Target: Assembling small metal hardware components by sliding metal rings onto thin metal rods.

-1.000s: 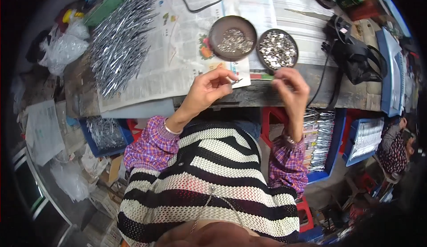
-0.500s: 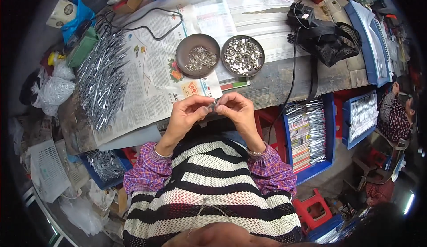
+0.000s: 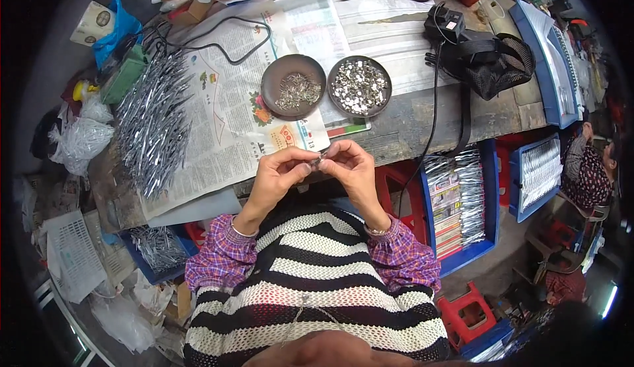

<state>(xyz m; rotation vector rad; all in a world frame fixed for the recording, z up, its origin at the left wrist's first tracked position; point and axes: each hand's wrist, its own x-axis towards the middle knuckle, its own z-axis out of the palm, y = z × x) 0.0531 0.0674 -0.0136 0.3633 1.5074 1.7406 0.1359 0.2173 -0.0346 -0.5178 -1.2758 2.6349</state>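
Both hands (image 3: 317,169) now together, off the bowls (image 3: 360,86), pinching a small metal piece (image 3: 317,162)

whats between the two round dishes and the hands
In the head view, the newspaper's near edge and a strip of bare bench lie between the dishes and the hands.

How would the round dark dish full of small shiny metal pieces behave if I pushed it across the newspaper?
The round dark dish of shiny pieces looks shallow and wide, so it probably slides rather than tips. Its heaped load likely makes it heavy for its size. The thin newspaper underneath may wrinkle or drag with it.
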